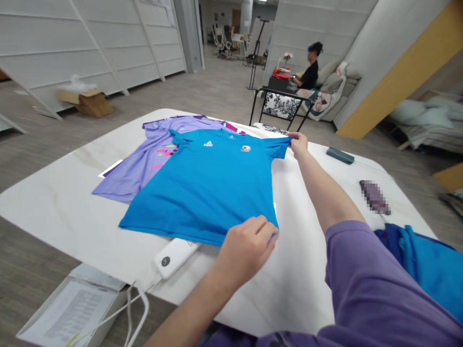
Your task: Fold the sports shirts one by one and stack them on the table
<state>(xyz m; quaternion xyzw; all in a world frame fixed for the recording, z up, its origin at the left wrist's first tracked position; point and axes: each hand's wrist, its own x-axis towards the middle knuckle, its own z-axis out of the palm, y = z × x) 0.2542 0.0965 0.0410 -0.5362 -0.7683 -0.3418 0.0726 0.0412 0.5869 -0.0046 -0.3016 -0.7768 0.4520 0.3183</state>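
Observation:
A blue T-shirt point(210, 185) lies spread flat on the white table point(65, 202), front side up, partly covering a purple shirt point(144, 164) to its left. My left hand point(249, 248) is closed in a pinch on the blue shirt's hem at the near right corner. My right hand point(298, 144) reaches far across and pinches the tip of the shirt's right sleeve.
A white power bank point(173, 258) with a cable lies at the near table edge. A dark case point(340, 155) and a phone point(374, 196) lie to the right, with blue clothes point(427, 270) bunched nearby. A person point(309, 72) sits at a far table. A cardboard box point(87, 101) lies on the floor.

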